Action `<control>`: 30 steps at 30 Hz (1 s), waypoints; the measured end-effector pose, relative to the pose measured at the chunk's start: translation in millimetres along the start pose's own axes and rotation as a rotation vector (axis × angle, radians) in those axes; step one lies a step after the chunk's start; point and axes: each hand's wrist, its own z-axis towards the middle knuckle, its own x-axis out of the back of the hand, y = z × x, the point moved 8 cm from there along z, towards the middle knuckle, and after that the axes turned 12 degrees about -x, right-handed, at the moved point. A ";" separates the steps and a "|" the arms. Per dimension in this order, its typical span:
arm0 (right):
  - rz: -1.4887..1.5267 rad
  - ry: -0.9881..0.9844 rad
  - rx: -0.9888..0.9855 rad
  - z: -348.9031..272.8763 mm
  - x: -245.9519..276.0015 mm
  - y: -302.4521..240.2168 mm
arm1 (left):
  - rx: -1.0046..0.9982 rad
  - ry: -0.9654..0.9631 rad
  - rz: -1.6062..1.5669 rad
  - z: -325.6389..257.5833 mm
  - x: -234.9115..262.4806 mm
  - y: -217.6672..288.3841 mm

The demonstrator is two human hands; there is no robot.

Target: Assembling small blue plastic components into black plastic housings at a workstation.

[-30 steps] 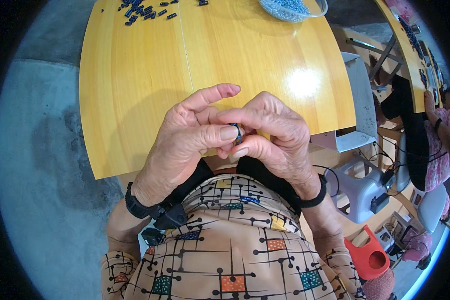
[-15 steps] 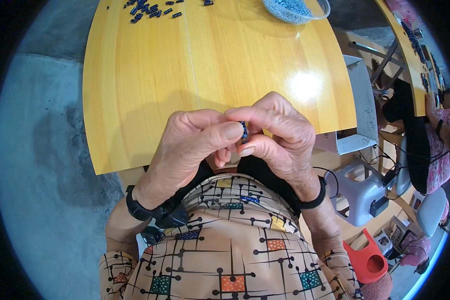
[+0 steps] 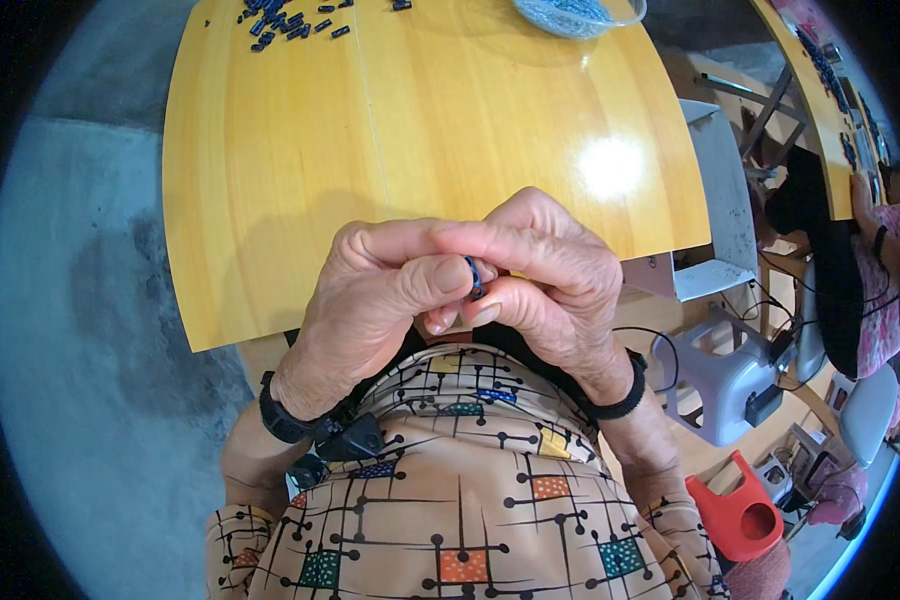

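1. Small dark-blue piece (image 3: 476,280), partly hidden, with long axis roughly away from printed shirt (image 3: 460,440).
2. Just left of piece, pinching it: left hand (image 3: 360,290).
3. Just right of piece, narrowly curled: right hand (image 3: 580,275); cannot tell whether also gripping.
4. Well beyond piece, on surface (image 3: 450,130): dark cylinders (image 3: 294,33) leftward, transparent bowl (image 3: 615,26) rightward.

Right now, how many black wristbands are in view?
3: the left band just below the wearer's left hand, the right band below the right hand, and a co-worker's band at far right. Others may be hidden.
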 end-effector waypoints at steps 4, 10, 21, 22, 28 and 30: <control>0.079 -0.083 0.014 -3.4 -4.3 0.8 | -0.013 -0.036 -0.053 2.8 -4.9 -1.0; 0.114 -0.056 0.092 -5.0 -4.4 -2.0 | -0.094 -0.104 -0.071 6.0 -10.0 4.4; 0.121 0.067 0.007 -7.5 -4.1 -8.9 | -0.158 -0.183 -0.133 10.2 -14.5 6.1; 0.115 0.070 0.032 -7.3 -3.8 -10.8 | -0.165 -0.181 -0.138 10.7 -14.1 7.9; 0.228 0.044 -0.008 -7.9 -9.8 -2.9 | -0.130 -0.206 -0.167 10.9 -13.3 12.6; 0.224 0.037 -0.003 -7.5 -11.8 -4.0 | -0.124 -0.228 -0.110 10.3 -12.9 15.0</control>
